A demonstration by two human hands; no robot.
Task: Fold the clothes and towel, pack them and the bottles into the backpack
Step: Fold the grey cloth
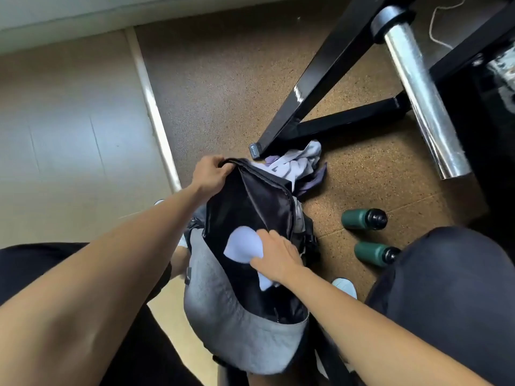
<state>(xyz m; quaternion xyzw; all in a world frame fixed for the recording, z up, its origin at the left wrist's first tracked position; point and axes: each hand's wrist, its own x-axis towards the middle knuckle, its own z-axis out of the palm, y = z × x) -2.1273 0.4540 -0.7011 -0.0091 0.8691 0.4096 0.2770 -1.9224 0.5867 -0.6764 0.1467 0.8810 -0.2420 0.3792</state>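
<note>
Left hand (209,174) grips backpack (223,316) rim — right hand (278,256) presses pale cloth (245,246) inside.

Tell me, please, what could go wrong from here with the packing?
The left hand grips the backpack only by its top edge; if it slips, the opening could sag shut over the right hand pressing the pale cloth in. Pushed in, that cloth may come unfolded. The crumpled clothes and two green bottles on the floor may be left short of room.
</note>
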